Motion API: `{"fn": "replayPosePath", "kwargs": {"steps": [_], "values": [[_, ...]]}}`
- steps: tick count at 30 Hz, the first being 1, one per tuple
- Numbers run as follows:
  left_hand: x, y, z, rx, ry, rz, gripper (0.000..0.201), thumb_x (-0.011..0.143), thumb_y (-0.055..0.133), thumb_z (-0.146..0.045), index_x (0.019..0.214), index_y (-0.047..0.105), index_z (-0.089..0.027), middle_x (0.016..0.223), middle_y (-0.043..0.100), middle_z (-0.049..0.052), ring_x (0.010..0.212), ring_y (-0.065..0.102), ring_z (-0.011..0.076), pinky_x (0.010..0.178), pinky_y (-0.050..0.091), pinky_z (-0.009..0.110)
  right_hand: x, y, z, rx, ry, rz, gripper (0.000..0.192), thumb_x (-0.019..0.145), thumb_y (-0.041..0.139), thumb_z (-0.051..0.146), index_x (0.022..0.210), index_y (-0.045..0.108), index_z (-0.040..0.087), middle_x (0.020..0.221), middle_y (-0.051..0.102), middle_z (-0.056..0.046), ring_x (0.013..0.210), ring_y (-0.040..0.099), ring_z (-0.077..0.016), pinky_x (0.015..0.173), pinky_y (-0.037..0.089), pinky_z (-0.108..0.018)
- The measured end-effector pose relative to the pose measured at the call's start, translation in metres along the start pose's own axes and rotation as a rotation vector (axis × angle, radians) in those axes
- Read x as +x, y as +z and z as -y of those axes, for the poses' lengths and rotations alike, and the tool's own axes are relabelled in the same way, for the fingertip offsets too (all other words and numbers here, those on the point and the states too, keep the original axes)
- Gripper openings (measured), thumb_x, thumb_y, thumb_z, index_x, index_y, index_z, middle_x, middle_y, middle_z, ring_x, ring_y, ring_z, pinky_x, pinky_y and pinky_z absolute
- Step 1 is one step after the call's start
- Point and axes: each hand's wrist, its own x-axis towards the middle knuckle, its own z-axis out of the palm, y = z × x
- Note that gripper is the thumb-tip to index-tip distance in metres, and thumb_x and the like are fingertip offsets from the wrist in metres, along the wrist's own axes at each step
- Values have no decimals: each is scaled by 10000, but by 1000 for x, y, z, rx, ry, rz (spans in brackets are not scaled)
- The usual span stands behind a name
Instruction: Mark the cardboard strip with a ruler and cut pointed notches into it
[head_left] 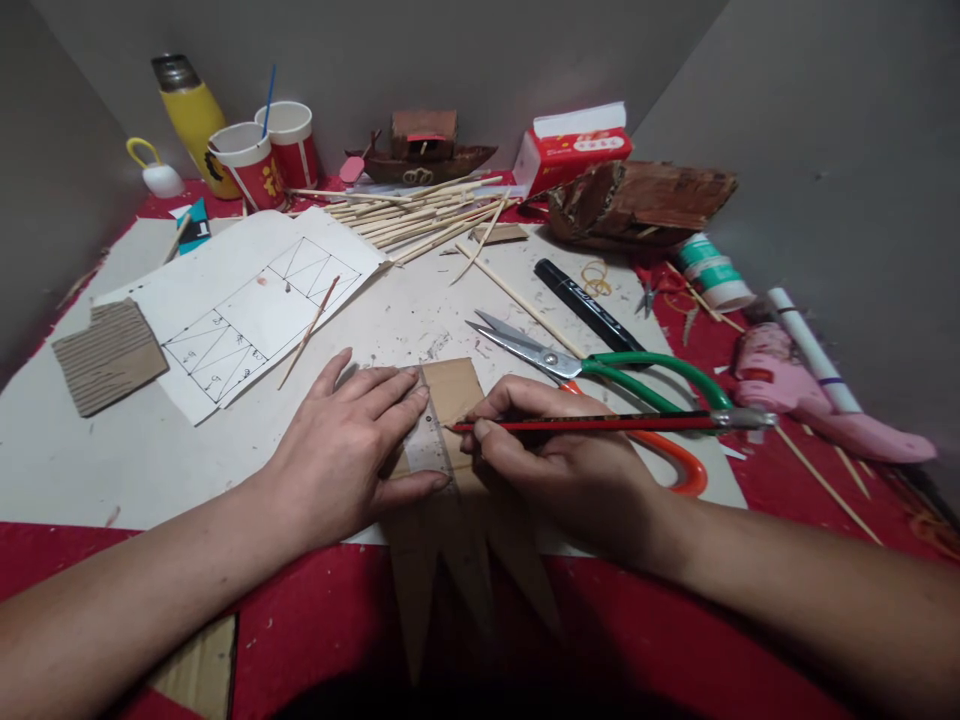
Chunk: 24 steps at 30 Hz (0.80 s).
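My left hand (352, 440) lies flat with its fingers spread, pressing a clear ruler (424, 440) down on a piece of brown cardboard (454, 385). Long pointed strips (412, 590) of the cardboard stick out toward me over the red cloth. A red and black pencil (600, 423) is pinched in my right hand (555, 450), its tip touching the cardboard beside the ruler's edge. Just beyond my right hand lie scissors (551, 360) with open blades and one green and one orange handle, partly hidden by that hand and the pencil.
A drawn paper sheet (247, 310) and a corrugated cardboard piece (112, 355) lie at left. Behind are wooden sticks (420, 215), paper cups (244, 165), a yellow bottle (195, 125) and model boats (637, 205). To the right are a black marker (589, 310) and a pink glue gun (780, 375).
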Motion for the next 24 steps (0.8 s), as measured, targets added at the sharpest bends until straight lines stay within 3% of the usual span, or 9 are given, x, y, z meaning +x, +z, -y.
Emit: {"fn": "replayPosePath", "kwargs": {"steps": [11,16,20,24], "values": [[-1,1,0,7,10,-20,608,882,604,-527,1321,587,-106,1391,603,176,1243,570,353,1095,308,646,1,1,-3,24,-12,-8,104,790,503,230,708,567,231,674,691,-29,570,600,-181,493,423,-288],[-1,1,1,5,13,-20,619,879,607,-535,1317,590,-99,1389,605,178,1239,571,356,1096,309,644,-3,3,-2,285,86,-80,98,809,584,263,718,575,229,661,687,-19,533,598,-170,469,465,-279],[-1,1,1,-8,16,-33,622,878,599,-543,1308,595,-93,1375,617,175,1232,573,354,1094,303,648,-4,6,-8,510,58,-147,91,926,607,301,875,643,235,732,709,5,625,654,-161,582,548,-277],[-2,1,1,-11,11,-35,618,872,599,-547,1298,601,-99,1362,627,175,1215,584,351,1095,294,650,-4,4,-9,466,-40,-227,183,995,556,390,1022,681,259,827,734,7,703,692,-146,669,575,-269]]}}
